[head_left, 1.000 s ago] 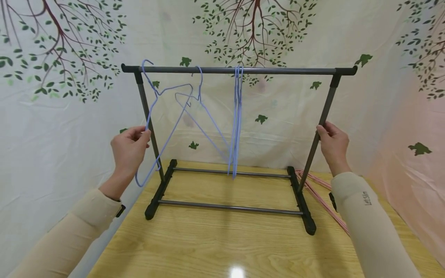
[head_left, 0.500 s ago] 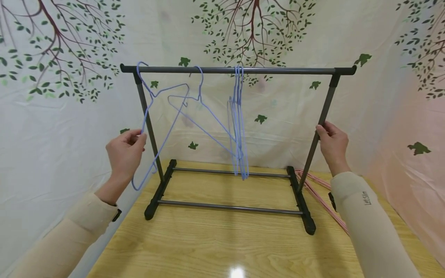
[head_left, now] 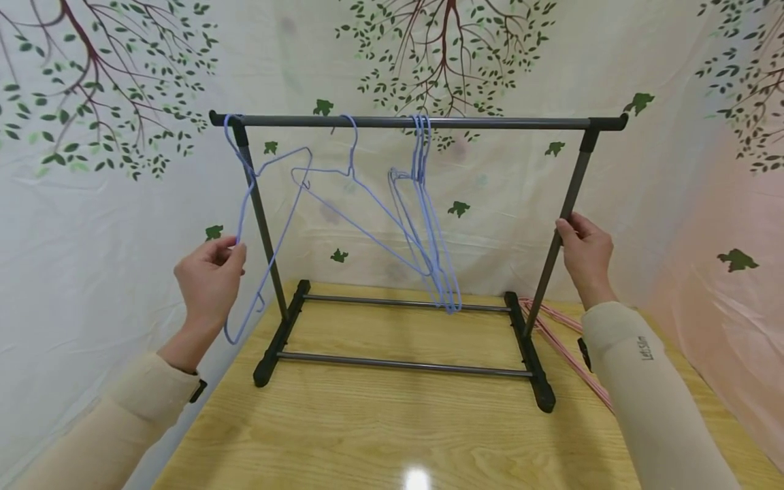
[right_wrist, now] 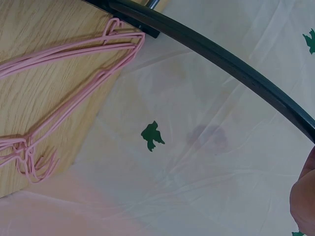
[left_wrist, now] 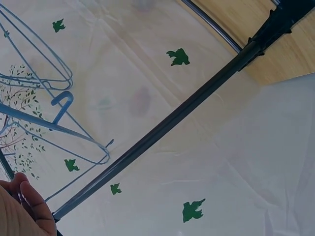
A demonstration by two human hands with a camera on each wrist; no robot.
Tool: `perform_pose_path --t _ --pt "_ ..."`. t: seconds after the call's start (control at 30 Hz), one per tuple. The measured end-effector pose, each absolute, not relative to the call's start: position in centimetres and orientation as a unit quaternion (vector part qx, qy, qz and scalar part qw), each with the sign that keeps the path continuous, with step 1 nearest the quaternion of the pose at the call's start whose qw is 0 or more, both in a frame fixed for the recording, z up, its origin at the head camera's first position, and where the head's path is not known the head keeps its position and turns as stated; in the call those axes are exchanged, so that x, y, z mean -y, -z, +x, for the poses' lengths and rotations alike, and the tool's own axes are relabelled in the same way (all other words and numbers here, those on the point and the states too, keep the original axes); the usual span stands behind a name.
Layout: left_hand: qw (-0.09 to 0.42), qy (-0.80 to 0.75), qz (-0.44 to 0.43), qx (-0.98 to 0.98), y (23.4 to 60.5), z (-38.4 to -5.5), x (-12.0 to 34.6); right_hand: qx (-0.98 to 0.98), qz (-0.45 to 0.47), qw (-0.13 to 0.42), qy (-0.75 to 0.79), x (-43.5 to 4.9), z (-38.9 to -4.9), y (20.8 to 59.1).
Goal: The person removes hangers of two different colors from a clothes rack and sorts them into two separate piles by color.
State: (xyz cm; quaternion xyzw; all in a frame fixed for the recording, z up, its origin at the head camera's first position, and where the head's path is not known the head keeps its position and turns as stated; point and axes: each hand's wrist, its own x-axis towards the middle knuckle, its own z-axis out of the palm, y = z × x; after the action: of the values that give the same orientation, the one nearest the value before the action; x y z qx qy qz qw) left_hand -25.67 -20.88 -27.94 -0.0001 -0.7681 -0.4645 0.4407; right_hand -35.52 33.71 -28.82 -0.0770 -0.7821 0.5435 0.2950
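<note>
Item in hand: blue wire hanger (head_left: 284,231), left of centre in the head frame, held tilted. I read its hook at the upper left as looped over the top bar (head_left: 490,123), just beside the bar's end; whether the bar bears the weight, I cannot tell. The left hand (head_left: 208,279) pinches the hanger's side wire between thumb and fingers. The right hand (head_left: 586,253), at the right of the frame, grasps the right upright (head_left: 572,187).

Next outward, a second hanger (head_left: 351,167) hangs alone on the bar; to its right hangs a close-set hanger bundle (head_left: 420,163). Pink hangers (head_left: 576,357) lie at the lower right, on the wood-grain table (head_left: 343,429). A leaf-printed curtain (head_left: 141,272) stands behind.

Step in hand, in my judgement: seating or shifting the hanger along the bar while the rack is steadied. The next move calls, I judge, for confirming the hook's seat before releasing the wire, with the right hand's grasp maintained. Caution: the hanger may swing against the second one.
</note>
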Motion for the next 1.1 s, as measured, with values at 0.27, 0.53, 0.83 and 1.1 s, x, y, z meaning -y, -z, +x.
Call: perform_pose_path --t 0.27,0.53,0.83,1.1 --pt "0.459 0.458 -0.007 0.761 29.1 -25.7 21.2 0.78 -0.075 0.302 -0.543 -33.6 -35.6 28.8" --pt "0.488 0.446 -0.004 0.75 30.4 -25.7 21.2 0.781 -0.077 0.301 -0.542 -33.4 -35.6 28.8" --pt "0.511 0.436 -0.019 0.741 32.1 -25.6 21.3 0.783 -0.077 0.301 -0.538 -33.4 -35.5 28.8" --pt "0.52 0.423 -0.017 0.742 33.9 -25.6 21.6 0.783 -0.079 0.297 -0.541 -33.4 -35.4 28.7"
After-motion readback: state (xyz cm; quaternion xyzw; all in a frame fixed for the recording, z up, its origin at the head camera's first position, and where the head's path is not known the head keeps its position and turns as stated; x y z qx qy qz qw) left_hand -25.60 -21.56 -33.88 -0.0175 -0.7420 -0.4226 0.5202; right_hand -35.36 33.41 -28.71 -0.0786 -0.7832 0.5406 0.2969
